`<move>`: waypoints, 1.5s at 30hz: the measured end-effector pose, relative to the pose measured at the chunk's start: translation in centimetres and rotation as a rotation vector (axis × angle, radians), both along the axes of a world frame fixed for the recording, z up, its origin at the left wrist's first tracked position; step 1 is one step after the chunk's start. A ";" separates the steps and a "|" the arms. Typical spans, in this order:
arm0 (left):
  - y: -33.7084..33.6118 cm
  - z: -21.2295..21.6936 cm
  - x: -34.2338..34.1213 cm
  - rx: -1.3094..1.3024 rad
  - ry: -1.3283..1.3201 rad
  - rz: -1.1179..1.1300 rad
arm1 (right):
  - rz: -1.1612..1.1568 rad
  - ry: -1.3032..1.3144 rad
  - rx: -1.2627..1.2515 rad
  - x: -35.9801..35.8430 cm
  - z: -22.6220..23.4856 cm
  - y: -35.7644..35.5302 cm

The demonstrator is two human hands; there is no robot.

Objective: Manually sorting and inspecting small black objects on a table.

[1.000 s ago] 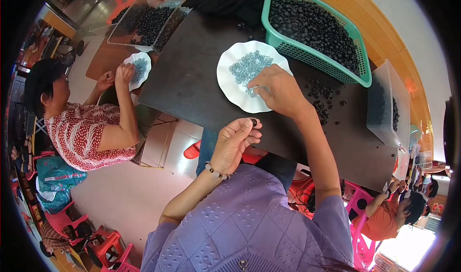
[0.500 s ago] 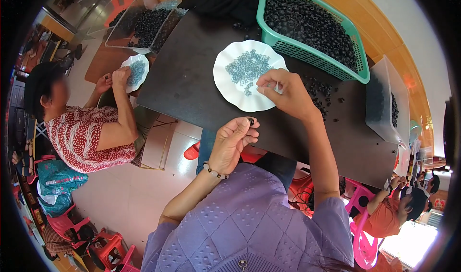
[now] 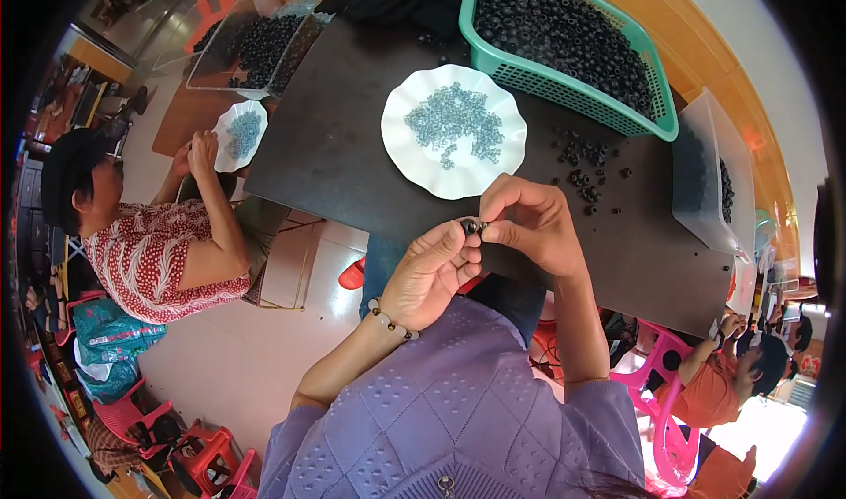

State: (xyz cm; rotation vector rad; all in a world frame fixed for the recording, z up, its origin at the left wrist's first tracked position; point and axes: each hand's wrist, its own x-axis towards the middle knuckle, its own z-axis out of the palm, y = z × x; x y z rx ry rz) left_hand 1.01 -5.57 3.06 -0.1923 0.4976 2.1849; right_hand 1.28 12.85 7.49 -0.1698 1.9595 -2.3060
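Observation:
My left hand [image 3: 429,274] pinches a small black ring-shaped part [image 3: 470,227] between thumb and fingertips, over the near edge of the dark table. Meeting it from the right, my right hand [image 3: 536,230] has thumb and forefinger closed together against that part. Whatever sits between those right fingertips is too small and hidden to make out. Just beyond my hands lies a white scalloped plate [image 3: 401,160] that bears a spread of small clear bluish pieces [image 3: 449,120].
A green basket [image 3: 564,111] full of black parts stands at the far right. Loose black parts [image 3: 582,151] lie beside it, near a clear plastic bin [image 3: 701,182]. At left, a co-worker [image 3: 167,248] handles something by a smaller white plate [image 3: 233,160].
My right hand has come back from the plate toward me and now meets the black part in my left hand. The left hand stays nearly in place, still pinching it.

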 end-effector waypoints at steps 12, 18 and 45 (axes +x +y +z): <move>0.8 -0.7 0.8 -0.030 0.010 -0.057 | -0.127 0.176 0.343 2.3 0.7 0.9; 1.3 -0.8 1.1 -0.037 0.003 -0.072 | -0.183 0.235 0.457 2.9 1.0 1.0; 3.5 -1.7 0.3 0.125 -0.167 -0.281 | -0.536 -0.093 0.602 7.2 -0.1 8.8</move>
